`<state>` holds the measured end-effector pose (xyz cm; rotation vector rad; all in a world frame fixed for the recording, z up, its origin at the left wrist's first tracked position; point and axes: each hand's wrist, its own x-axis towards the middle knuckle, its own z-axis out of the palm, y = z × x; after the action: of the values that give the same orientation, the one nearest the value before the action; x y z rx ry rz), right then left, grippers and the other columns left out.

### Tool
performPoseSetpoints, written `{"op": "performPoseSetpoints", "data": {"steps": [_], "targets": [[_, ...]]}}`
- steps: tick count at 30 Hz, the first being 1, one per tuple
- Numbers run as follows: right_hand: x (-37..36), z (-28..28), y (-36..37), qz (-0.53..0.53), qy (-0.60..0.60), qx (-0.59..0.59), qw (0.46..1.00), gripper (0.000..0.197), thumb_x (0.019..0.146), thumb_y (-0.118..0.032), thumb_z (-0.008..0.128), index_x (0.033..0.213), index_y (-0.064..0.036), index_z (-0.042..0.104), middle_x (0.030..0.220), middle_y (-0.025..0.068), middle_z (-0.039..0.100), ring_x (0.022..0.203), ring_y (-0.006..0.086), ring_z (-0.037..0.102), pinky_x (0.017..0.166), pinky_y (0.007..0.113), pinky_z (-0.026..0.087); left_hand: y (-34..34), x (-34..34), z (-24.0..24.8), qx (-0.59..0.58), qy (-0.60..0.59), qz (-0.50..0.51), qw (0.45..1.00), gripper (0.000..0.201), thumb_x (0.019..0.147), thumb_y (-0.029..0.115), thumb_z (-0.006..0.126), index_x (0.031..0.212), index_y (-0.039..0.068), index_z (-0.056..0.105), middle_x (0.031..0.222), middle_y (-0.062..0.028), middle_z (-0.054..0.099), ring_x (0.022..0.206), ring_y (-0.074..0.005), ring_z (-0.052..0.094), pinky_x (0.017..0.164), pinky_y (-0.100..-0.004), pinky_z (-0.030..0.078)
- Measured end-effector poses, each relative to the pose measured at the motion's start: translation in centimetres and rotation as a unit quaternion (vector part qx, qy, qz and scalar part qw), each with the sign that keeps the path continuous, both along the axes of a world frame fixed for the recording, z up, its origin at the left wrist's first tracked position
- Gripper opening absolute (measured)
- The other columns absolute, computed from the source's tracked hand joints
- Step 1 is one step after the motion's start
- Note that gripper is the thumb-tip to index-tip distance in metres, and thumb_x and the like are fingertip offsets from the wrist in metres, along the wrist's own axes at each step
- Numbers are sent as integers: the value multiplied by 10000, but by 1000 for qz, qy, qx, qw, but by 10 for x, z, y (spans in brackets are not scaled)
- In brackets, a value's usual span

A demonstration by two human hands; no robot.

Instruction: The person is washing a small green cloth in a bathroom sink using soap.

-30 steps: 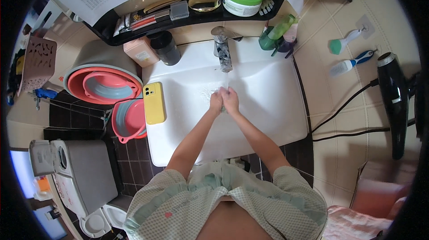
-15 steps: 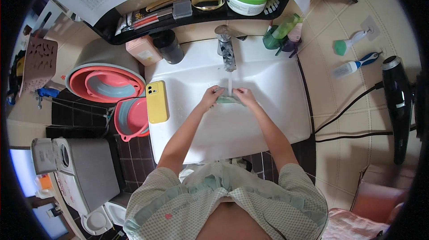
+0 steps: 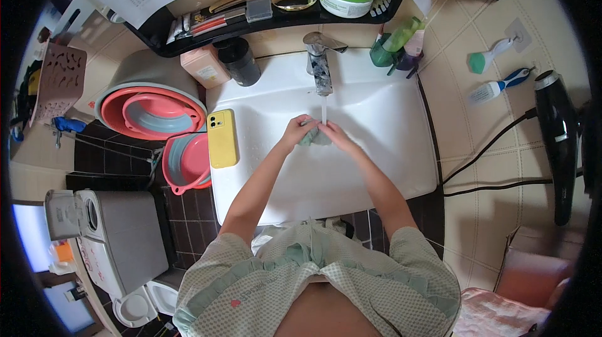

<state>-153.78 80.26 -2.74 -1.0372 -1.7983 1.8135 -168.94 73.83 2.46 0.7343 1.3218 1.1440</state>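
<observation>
Both my hands are over the white sink (image 3: 389, 149), close together beneath the faucet (image 3: 320, 67), which pours a thin stream of water. My left hand (image 3: 300, 131) is closed around a small pale green cloth (image 3: 318, 137), its fingers curled over the upper left part. My right hand (image 3: 338, 135) has its fingers pressed together on the cloth's right side, at the foot of the stream. The cloth is bunched and hangs a little below my fingers. Part of it is hidden behind them.
A yellow phone (image 3: 222, 139) lies on the sink's left rim. Behind it stand a pink bottle (image 3: 205, 70) and a dark jar (image 3: 238, 64). Stacked red-and-grey basins (image 3: 150, 111) are at left. Cups with tubes (image 3: 382, 54) stand back right; a hair dryer (image 3: 557, 149) hangs at right.
The cloth was stretched flat between my hands; now it is bunched. My right hand has moved left, closer to my left hand and against the stream.
</observation>
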Motion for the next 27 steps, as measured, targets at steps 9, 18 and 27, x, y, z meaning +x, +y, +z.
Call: {"op": "performPoseSetpoints", "data": {"steps": [9,18,27], "targets": [[-10,11,-19,-80,8,59,995,286,810,-264,531,800,13,598,618,-7,522,596,61,458,538,221,377,-10,-13,-18,-18,11,79,997,181,792,217,567,686,76,527,616,23,510,543,-43,434,492,-201,356],[4,14,-14,-272,16,29,962,262,734,-258,624,721,3,638,561,-22,549,513,67,470,490,209,376,-6,-14,-15,16,-22,141,990,197,839,247,492,723,89,512,609,44,443,546,-51,385,509,-201,342],[19,50,0,84,-267,-10,960,331,756,-315,586,855,-2,632,784,61,611,731,95,548,660,223,421,-15,-33,-2,14,-37,-6,999,138,801,197,557,837,65,541,651,20,515,573,-69,469,534,-200,397]]}}
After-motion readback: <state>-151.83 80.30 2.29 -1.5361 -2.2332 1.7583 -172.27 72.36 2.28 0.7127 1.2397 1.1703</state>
